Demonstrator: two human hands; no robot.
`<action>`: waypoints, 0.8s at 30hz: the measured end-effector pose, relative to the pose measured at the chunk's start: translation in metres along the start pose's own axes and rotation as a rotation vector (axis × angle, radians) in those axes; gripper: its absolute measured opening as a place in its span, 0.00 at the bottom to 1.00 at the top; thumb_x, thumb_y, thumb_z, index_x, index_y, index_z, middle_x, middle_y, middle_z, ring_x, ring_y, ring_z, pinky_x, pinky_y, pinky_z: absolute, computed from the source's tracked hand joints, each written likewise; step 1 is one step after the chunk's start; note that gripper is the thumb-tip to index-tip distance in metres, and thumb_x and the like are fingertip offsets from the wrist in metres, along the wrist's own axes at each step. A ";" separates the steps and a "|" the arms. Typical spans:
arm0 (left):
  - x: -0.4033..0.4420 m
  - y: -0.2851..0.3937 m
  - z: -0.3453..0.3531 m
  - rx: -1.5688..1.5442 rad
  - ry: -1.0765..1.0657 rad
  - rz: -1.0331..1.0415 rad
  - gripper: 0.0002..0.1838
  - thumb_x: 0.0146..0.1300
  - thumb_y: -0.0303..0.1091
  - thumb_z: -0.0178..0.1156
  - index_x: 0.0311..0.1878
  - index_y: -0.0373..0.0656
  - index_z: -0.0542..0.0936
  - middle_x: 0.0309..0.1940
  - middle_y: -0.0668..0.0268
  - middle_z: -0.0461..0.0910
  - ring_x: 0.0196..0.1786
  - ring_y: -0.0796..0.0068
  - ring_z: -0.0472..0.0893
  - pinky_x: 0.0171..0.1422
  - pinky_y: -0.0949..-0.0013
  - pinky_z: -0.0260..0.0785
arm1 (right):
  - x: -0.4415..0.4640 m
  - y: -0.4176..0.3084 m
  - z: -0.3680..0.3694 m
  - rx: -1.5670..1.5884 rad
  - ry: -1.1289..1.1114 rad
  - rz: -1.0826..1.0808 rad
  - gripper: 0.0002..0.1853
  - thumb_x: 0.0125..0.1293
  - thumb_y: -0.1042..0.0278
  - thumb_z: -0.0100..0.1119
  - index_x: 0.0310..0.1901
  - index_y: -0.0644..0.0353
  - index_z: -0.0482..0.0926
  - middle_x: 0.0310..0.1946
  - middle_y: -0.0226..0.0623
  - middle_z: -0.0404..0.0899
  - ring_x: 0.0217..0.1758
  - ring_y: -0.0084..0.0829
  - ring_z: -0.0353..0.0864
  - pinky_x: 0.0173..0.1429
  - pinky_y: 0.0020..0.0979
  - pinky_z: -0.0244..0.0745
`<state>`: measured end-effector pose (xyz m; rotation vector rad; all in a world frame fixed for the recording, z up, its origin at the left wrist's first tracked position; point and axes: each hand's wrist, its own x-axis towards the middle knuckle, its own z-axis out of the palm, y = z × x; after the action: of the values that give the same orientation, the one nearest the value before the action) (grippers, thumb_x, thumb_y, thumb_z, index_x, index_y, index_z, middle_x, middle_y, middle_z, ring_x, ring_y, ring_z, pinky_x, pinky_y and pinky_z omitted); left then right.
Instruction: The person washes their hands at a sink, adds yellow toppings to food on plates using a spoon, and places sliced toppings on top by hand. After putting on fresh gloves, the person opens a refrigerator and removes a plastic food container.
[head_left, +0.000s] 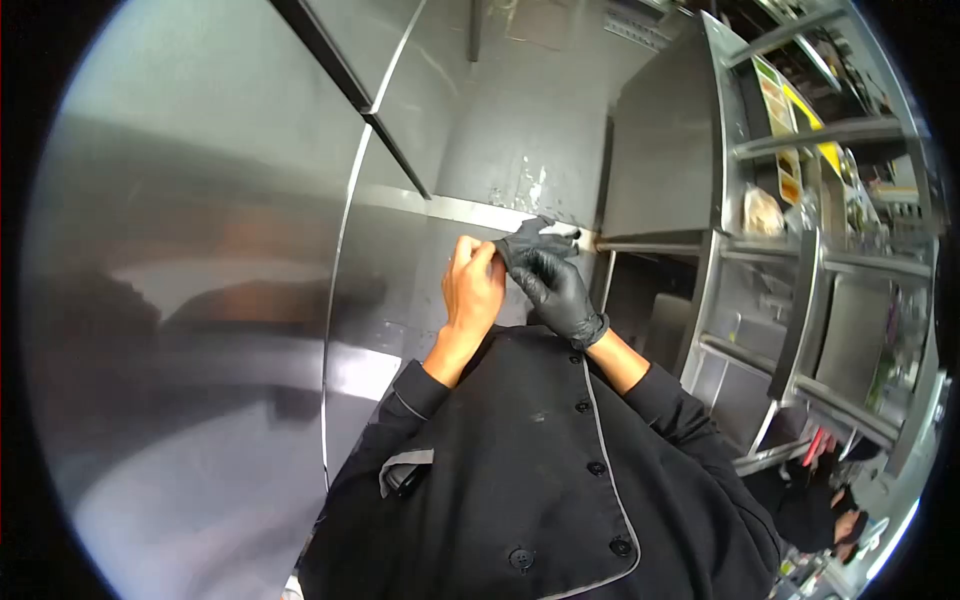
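Observation:
My left hand [472, 288] is bare, its fingers pinched on the edge of a loose black disposable glove [540, 236]. My right hand [562, 300] wears a matching black glove, rolled at the wrist. Its fingers are also closed on the loose glove, close beside my left fingertips. The loose glove's limp fingers stick out beyond my hands. Both hands are held together in front of my black buttoned jacket [520, 460].
Large stainless steel doors [200, 300] stand close on my left. To the right are a steel counter with shelving [765, 250], food containers [778, 120] and a plastic bag [762, 212]. Another person in dark clothing [810, 515] is at the lower right.

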<state>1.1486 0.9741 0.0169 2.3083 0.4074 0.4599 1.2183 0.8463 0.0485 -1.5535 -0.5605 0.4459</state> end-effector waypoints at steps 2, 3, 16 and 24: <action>0.011 -0.018 -0.006 -0.042 -0.026 -0.188 0.06 0.63 0.25 0.54 0.41 0.42 0.78 0.37 0.62 0.76 0.34 0.58 0.76 0.34 0.59 0.68 | 0.021 0.005 0.000 -0.278 -0.252 -0.023 0.09 0.66 0.68 0.56 0.41 0.66 0.77 0.34 0.39 0.80 0.39 0.35 0.80 0.44 0.33 0.74; 0.014 -0.031 -0.007 -0.361 -0.092 -0.488 0.06 0.64 0.26 0.52 0.41 0.42 0.78 0.40 0.63 0.76 0.38 0.59 0.77 0.37 0.57 0.69 | 0.032 0.008 0.002 -0.265 -0.285 -0.028 0.09 0.66 0.68 0.56 0.41 0.66 0.77 0.34 0.39 0.80 0.39 0.35 0.80 0.44 0.33 0.74; 0.087 0.019 0.040 -1.258 1.704 -0.512 0.07 0.66 0.26 0.56 0.46 0.39 0.78 0.41 0.65 0.83 0.40 0.77 0.81 0.42 0.77 0.71 | 0.212 -0.015 0.031 -0.470 -1.560 -0.390 0.13 0.58 0.69 0.59 0.46 0.57 0.79 0.35 0.46 0.81 0.41 0.47 0.80 0.44 0.40 0.75; 0.116 0.058 0.049 -0.977 2.208 -0.496 0.05 0.64 0.24 0.58 0.42 0.39 0.79 0.34 0.70 0.80 0.34 0.83 0.76 0.38 0.79 0.67 | 0.206 -0.034 0.054 0.218 -1.296 -0.834 0.11 0.55 0.73 0.60 0.42 0.57 0.81 0.35 0.41 0.82 0.39 0.43 0.81 0.40 0.40 0.75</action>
<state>1.2813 0.9530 0.0500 -0.0534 1.2046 2.0863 1.3483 1.0137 0.0899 -0.5303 -1.9608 0.7820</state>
